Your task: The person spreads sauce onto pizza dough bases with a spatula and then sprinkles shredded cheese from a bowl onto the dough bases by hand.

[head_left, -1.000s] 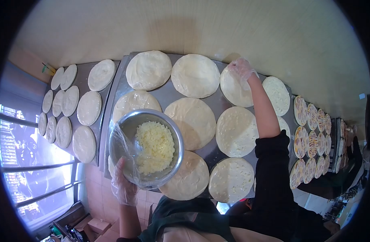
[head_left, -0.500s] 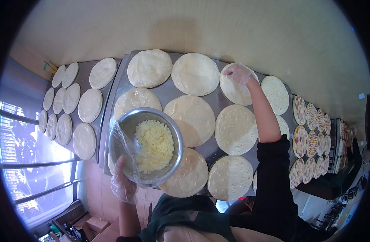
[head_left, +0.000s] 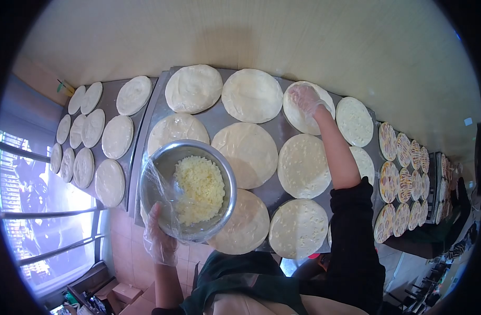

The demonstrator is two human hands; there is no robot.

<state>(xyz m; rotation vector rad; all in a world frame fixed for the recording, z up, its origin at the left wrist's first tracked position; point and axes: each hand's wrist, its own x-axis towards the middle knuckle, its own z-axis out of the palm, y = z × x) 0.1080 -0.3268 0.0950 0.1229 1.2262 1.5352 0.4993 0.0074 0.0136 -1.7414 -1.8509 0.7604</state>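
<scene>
My left hand (head_left: 159, 236), in a clear plastic glove, grips the lower left rim of a steel mixing bowl (head_left: 229, 178). Crumbly pale-yellow grated cheese (head_left: 199, 189) lies inside, and clear plastic film (head_left: 159, 184) hangs over the bowl's left side. At the far edge of the table, my gloved right hand (head_left: 305, 98) is over a flat dough round (head_left: 324, 97). Its fingers curl downward, and whatever they hold is hidden. Nearer to me, another dough round (head_left: 303, 165) carries scattered pale bits, as does the front one (head_left: 298, 228).
Plain dough rounds (head_left: 252, 96) cover the metal table (head_left: 211, 116) further left. A second tray (head_left: 110, 94) of rounds stands at the left. Rounds with coloured stripes (head_left: 389, 181) sit to the right. A wall (head_left: 324, 37) runs behind. Part of another person (head_left: 455, 215) shows at far right.
My right hand has turned and shifted slightly over the same dough round, its fingers now pointing more downward. The bowl stays in my left hand, nearly in place.
</scene>
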